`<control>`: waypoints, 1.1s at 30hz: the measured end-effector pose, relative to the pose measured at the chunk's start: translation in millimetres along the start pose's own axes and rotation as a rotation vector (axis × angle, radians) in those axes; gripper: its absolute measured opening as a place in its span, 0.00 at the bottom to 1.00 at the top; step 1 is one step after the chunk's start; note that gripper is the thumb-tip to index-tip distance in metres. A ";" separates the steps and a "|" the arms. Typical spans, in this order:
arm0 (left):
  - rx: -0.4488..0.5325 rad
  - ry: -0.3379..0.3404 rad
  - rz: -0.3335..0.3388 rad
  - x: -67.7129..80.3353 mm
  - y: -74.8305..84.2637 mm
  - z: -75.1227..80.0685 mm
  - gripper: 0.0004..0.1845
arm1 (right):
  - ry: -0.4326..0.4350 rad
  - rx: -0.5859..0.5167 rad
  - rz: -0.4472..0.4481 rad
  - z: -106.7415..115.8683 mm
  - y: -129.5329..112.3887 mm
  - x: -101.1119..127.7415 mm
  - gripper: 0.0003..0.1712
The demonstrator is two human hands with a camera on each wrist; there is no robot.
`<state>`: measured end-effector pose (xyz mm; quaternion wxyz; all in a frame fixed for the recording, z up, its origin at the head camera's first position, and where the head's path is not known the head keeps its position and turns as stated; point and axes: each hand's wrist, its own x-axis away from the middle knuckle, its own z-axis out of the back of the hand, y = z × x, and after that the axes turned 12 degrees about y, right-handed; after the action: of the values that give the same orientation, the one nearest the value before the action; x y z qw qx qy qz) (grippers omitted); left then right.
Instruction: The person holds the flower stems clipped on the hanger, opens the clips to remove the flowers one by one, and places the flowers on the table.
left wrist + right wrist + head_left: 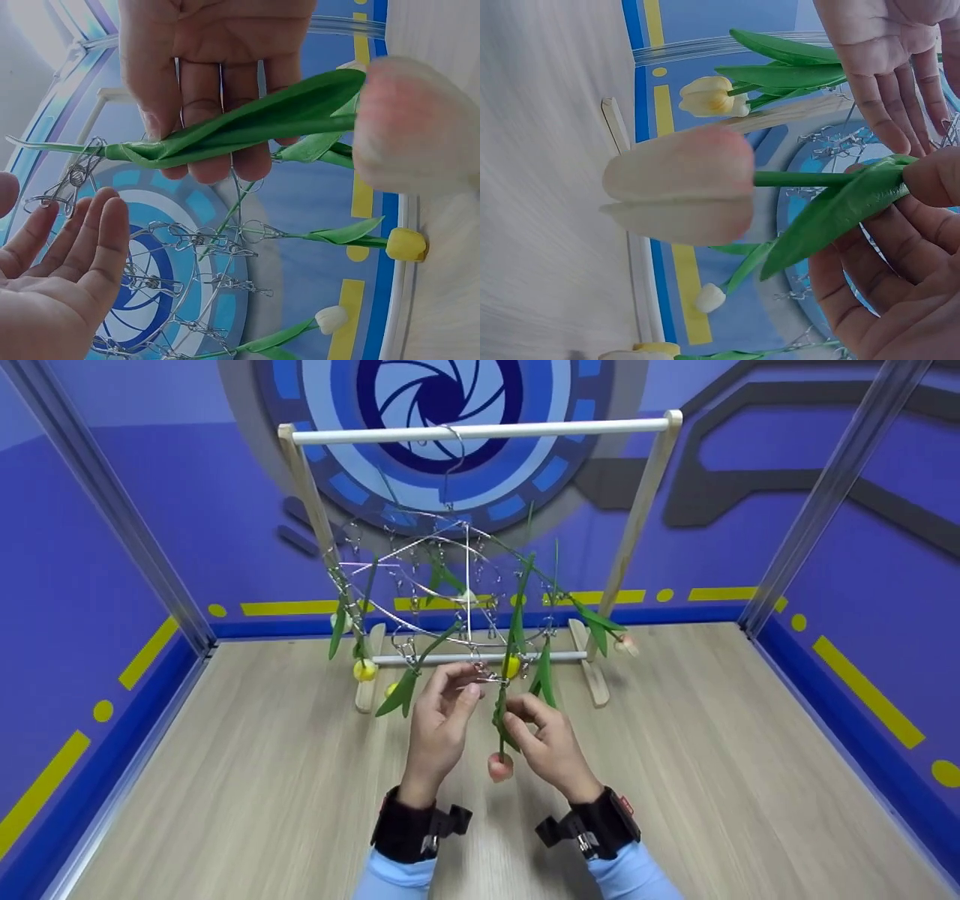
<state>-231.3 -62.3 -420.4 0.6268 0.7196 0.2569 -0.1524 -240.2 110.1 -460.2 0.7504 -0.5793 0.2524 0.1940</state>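
My right hand (551,742) pinches an artificial pink-white tulip (500,767) by the leaf base, thumb in front and fingers behind. The bloom hangs down, large in the right wrist view. The tulip's stem end passes through a metal clip (79,176). My left hand (441,724) is beside that clip, index fingertip at its handle and thumb standing apart. The clip belongs to a round wire hanger (467,585), where other tulips hang head down, among them a yellow one (365,670) on the left and a pinkish one (625,643) on the right.
A wooden rack with a white top bar (525,430) carries the hanger by its hook (454,457). Its feet (592,682) stand on the wood-grain table (262,780). Blue panels (97,547) enclose the back and sides. Several metal clips dangle from the hanger.
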 end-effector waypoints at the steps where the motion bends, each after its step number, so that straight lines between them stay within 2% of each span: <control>1: -0.002 0.011 -0.007 0.1 0.3 -0.6 0.11 | -0.002 -0.001 -0.001 0.3 -0.2 -0.2 0.08; 10: -0.054 0.119 -0.080 0.9 -0.6 -5.9 0.09 | -0.021 -0.036 0.011 1.7 -4.5 -1.0 0.09; 15: -0.089 0.209 -0.102 2.2 -2.4 -9.0 0.07 | -0.049 -0.060 0.004 1.0 -5.3 0.8 0.08; 18: -0.072 0.245 -0.098 1.8 -3.4 -10.5 0.08 | -0.045 -0.062 0.001 0.9 -5.6 1.0 0.07; 22: -0.020 0.250 -0.038 0.4 -2.6 -10.7 0.12 | -0.034 -0.062 -0.001 1.5 -6.5 0.9 0.07; 27: -0.001 0.201 0.078 -0.8 -1.7 -8.5 0.14 | -0.030 -0.063 0.019 2.6 -5.6 1.3 0.06; 33: -0.021 0.182 0.115 -2.0 -3.6 -9.1 0.10 | -0.032 -0.071 0.031 5.9 -5.8 0.6 0.06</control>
<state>-235.9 -53.5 -420.7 0.6163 0.7373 0.2725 -0.0475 -235.4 114.2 -454.9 0.7303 -0.5983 0.2421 0.2236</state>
